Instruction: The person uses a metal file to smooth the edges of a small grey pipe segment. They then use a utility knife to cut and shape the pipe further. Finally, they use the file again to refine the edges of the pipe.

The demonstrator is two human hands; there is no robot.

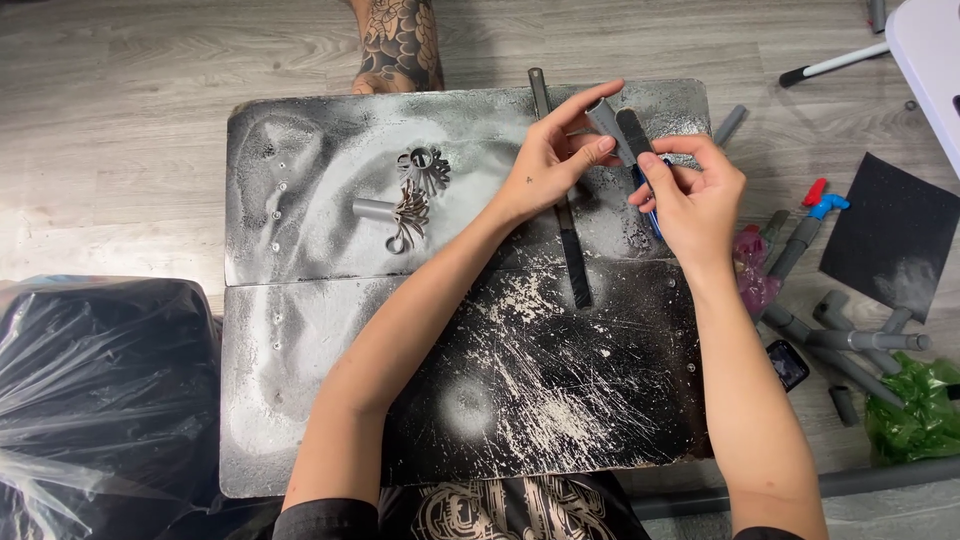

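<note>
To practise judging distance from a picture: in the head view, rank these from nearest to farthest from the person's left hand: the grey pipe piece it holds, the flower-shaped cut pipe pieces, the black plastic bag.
1. Grey pipe piece: in the left hand itself, top of the board.
2. Flower-shaped cut pipe pieces: on the board, to the hand's left.
3. Black plastic bag: off the board, lower left corner.

A small dark phone (787, 364) with a black screen lies on the floor right of the bench, near a crumpled green plastic bag (915, 412) and a pink one (752, 270), while a large black, perhaps film-wrapped bag (95, 385) sits at lower left.
</note>
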